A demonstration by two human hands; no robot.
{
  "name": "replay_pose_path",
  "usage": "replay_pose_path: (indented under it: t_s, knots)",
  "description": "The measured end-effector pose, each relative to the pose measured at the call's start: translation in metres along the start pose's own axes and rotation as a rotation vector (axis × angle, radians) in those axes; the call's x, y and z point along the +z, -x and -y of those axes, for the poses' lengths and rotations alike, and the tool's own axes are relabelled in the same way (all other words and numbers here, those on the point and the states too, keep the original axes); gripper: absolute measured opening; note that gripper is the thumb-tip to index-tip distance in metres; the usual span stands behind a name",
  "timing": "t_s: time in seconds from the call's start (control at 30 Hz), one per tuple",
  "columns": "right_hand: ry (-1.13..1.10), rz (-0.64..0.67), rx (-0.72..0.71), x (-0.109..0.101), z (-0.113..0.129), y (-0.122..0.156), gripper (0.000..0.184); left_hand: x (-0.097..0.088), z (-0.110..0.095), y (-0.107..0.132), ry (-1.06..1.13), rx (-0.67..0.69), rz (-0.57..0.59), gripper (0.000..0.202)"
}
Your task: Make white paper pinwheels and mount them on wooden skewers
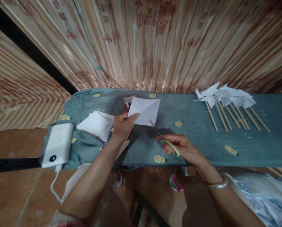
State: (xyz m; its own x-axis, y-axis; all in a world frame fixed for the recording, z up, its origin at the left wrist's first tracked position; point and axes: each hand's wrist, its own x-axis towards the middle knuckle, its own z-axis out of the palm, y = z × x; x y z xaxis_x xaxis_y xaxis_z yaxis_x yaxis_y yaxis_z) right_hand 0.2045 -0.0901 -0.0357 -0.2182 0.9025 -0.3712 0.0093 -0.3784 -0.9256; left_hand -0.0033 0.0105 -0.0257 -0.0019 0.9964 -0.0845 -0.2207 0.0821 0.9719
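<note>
A square sheet of white paper with diagonal creases is pinched at its left edge by my left hand, thumb on top. My right hand grips a pair of scissors with pale green handles. Their blade tips reach the lower edge of the sheet; whether they cut into it I cannot tell. Left of my left hand lies a stack of white paper squares. Partly hidden under the sheet and my hand are a small box-like item with red on it and some wooden sticks or strips.
Several white paper pinwheels on wooden sticks lie in a row on the right of the green cloth-covered table. A white power bank with a cable sits at the left corner. Behind hangs a patterned curtain.
</note>
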Motion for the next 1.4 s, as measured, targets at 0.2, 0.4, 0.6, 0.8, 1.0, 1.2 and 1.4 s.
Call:
replay_pose_path:
  t_s: [0.2,0.4,0.6,0.8,1.0,1.2,1.4]
  knots:
    - [-0.014,0.009,0.008,-0.0002,0.0,0.0,0.048,-0.0003,0.0008,0.0002,0.013,0.006,0.002,0.022]
    - [-0.035,-0.015,0.008,0.0017,0.0027,0.0005,0.042,-0.0017,0.0012,-0.0003,0.017,0.011,0.02,0.022]
    - [-0.036,-0.034,0.003,0.0044,0.0051,0.002,0.04,-0.0016,0.0043,0.0008,0.014,-0.024,0.026,0.029]
    - [-0.046,-0.035,-0.003,0.0048,0.0055,0.0016,0.037,-0.0005,0.0069,0.0028,-0.009,-0.053,0.044,0.033]
    - [-0.04,-0.031,-0.012,0.0052,0.0059,0.0018,0.038,-0.0005,0.0068,0.0019,-0.013,-0.048,0.032,0.033]
    - [-0.032,-0.052,-0.024,0.005,0.0044,0.0013,0.038,-0.0001,0.0075,0.0042,-0.017,-0.064,0.046,0.034]
    - [-0.028,-0.043,-0.03,0.004,0.0029,0.0007,0.038,0.003,0.0064,0.008,0.03,-0.118,0.066,0.031]
